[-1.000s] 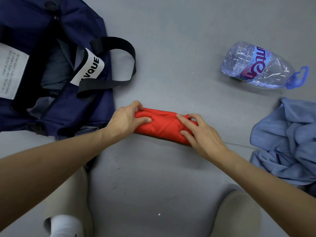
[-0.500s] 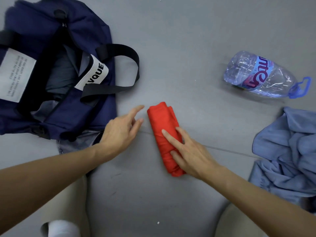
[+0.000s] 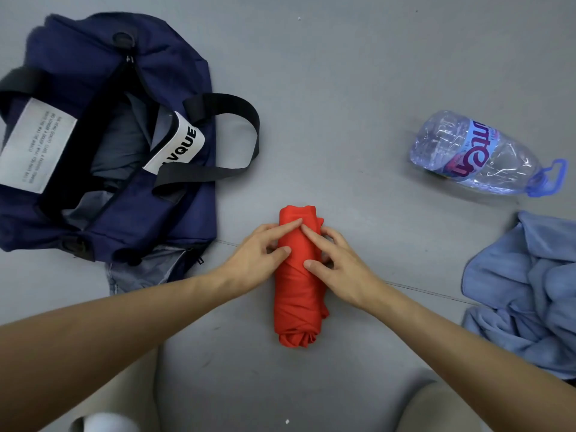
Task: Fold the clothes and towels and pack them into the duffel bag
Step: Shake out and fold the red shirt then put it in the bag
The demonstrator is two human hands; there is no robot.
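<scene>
Red garment (image 3: 296, 294), rolled into a tight tube, lies on the grey floor (image 3: 343, 88) between the duffel bag (image 3: 93, 88) and the blue towel (image 3: 530, 294), its long axis pointing away from the person.

A second ago it lay crosswise with a hand at each end. Half a second ago it had been swung round, with only the right hand on it and the left lifted clear. Now both hands are back on its far half. Left hand (image 3: 255, 260) clasps it from the left, right hand (image 3: 339, 269) from the right. Index fingers are laid over the top with their tips almost meeting, thumbs pressed on the cloth, and the other fingers are tucked down the sides.

Judgement: rolling looks finished, and this reads as a last squeeze or a pick-up grip before the roll goes into the bag.

Materials:
- The garment is thin, smooth cloth with diagonal creases, and its near end is bunched in a spiral.
- The bag is soft navy fabric, slumped, zip open, with black webbing handles and white labels. A grey garment (image 3: 115, 145) is already inside.
- The towel is plush and lies crumpled, not yet folded.
- A clear plastic water bottle (image 3: 480, 154) lies on its side, well apart.
</scene>
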